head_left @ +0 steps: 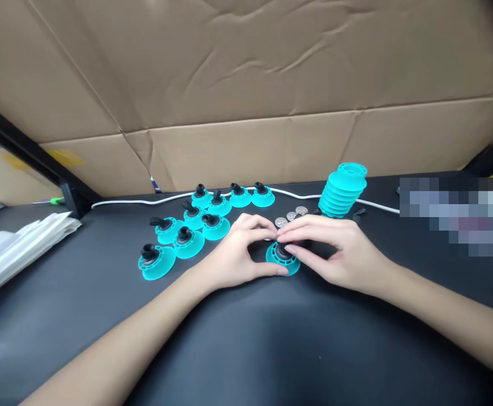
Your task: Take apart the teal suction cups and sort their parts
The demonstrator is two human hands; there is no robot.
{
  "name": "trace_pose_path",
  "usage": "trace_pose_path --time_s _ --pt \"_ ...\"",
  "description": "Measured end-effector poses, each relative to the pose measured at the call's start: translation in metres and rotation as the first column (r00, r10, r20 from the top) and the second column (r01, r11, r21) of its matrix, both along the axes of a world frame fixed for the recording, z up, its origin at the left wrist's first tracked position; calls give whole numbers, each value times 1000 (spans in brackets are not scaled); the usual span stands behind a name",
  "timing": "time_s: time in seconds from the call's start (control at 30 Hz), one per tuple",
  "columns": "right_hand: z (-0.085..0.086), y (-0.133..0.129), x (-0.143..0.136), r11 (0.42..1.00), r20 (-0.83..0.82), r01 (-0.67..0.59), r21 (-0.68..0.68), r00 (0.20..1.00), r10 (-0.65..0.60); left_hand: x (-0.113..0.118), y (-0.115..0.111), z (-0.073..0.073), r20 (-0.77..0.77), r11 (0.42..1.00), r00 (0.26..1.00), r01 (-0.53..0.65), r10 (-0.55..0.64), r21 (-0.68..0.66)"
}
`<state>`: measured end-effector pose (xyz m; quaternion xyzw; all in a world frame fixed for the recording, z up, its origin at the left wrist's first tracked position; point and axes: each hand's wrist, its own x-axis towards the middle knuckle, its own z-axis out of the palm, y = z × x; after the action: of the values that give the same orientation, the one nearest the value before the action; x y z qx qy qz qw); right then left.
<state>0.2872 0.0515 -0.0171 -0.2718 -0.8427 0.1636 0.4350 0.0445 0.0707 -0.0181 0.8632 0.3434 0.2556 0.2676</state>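
Observation:
A turquoise cup-shaped piece (274, 260) with a black part (284, 253) in its middle rests on the dark table in front of me. My left hand (246, 251) grips its rim, thumb at the near edge and fingers at the far side. From the right, my right hand (335, 248) pinches the top of the black part, its fingertips close to my left fingers. Small silver discs (281, 223) lie just behind my hands. A tilted stack of turquoise cups (343, 189) stands behind my right hand, with small black parts (360, 213) beside it.
Several turquoise cups with black tops (188, 242) stand at the left. A white cable (140, 202) crosses the back before a cardboard wall (246, 146). White packets (22, 248) lie far left; a black frame post (71, 197) stands nearby. A blurred patch covers the right.

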Motion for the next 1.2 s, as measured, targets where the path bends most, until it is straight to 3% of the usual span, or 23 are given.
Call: trace_pose_path --time_s 0.2,0.4,0.63,0.83,1.03,1.2 --pt "-2 -4 -5 993 -1 -17 -113 1000 17 1 2 0 20 1000 1000 9 -9 3" --pt "-4 -7 -8 999 55 18 -43 998 -16 1 2 -3 13 1000 1000 16 -16 13" --pt "-4 -8 -6 991 103 -130 -22 986 132 2 2 -1 12 1000 1000 23 -23 7" --pt "-8 -7 -6 1000 141 8 29 990 -12 1 3 -3 25 1000 999 20 -20 15" --pt "-2 -10 -2 995 140 -92 -37 985 96 2 3 -1 9 1000 1000 13 -13 9" --pt "-3 -8 -1 1000 160 -4 -20 987 7 2 2 -1 1 1000 1000 13 -13 -6"
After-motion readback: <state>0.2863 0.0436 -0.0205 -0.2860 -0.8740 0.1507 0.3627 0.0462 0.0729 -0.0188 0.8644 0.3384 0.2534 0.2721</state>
